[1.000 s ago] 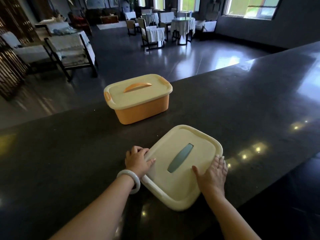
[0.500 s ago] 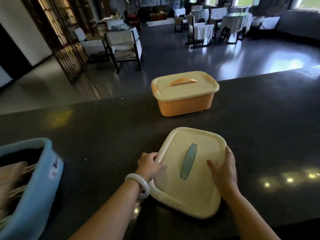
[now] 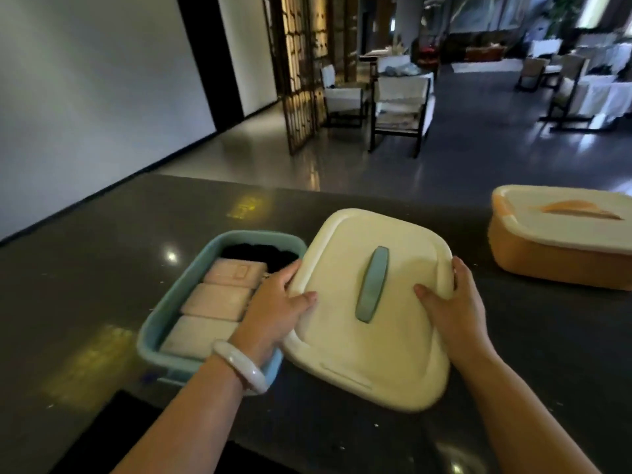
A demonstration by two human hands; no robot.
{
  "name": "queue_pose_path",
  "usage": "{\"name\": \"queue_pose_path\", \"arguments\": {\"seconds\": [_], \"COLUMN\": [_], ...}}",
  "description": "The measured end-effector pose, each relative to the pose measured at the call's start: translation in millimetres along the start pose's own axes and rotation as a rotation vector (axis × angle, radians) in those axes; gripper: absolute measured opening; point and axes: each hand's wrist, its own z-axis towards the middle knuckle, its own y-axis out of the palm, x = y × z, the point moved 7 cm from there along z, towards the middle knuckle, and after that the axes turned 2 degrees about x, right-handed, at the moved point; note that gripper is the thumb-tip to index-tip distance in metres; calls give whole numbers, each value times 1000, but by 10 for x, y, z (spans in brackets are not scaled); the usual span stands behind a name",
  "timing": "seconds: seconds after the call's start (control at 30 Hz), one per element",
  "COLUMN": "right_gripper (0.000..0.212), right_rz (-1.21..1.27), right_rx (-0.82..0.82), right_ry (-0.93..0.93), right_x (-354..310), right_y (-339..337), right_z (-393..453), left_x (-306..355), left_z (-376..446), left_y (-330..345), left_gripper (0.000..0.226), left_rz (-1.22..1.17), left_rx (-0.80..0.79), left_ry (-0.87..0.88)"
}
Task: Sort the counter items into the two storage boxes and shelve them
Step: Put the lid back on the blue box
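Note:
I hold a cream lid [image 3: 403, 336] with a blue-grey handle [image 3: 372, 283] by both sides, tilted above the dark counter. My left hand [image 3: 277, 311] grips its left edge, thumb on top. My right hand [image 3: 451, 304] grips its right edge, thumb on top too. The lid's left edge overlaps the right rim of an open blue box [image 3: 178, 302]. Inside the box lie three folded pale pink cloths [image 3: 219, 299] in a row and something black at the far end. An orange box [image 3: 547, 268] with its cream lid closed stands at the right.
The dark stone counter [image 3: 102, 268] runs left to right, its far edge beyond the boxes. Behind it lies a grey floor with chairs [image 3: 400, 107], covered tables and a lattice screen [image 3: 304, 73]. A white wall stands at the left.
The view has swung left and the lid has travelled left with both hands, reaching the blue box. The orange box now sits at the right edge of view.

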Motion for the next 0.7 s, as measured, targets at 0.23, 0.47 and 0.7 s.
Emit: {"name": "queue_pose_path", "arguments": {"seconds": [0.23, 0.47, 0.7], "right_gripper": [69, 77, 65], "right_rz": [48, -57, -87], "right_rx": [-187, -229, -165], "right_ry": [-73, -11, 55], "right_x": [-642, -603, -542], "right_y": [1718, 2422, 2379], "right_z": [-179, -300, -272], "left_x": [-710, -1268, -1491], "left_z": [139, 453, 596], "left_y": [-1545, -1970, -1943], "left_gripper": [52, 45, 46], "left_rz": [1, -28, -130], "left_rx": [238, 206, 144], "left_ry": [-122, -186, -190]}}
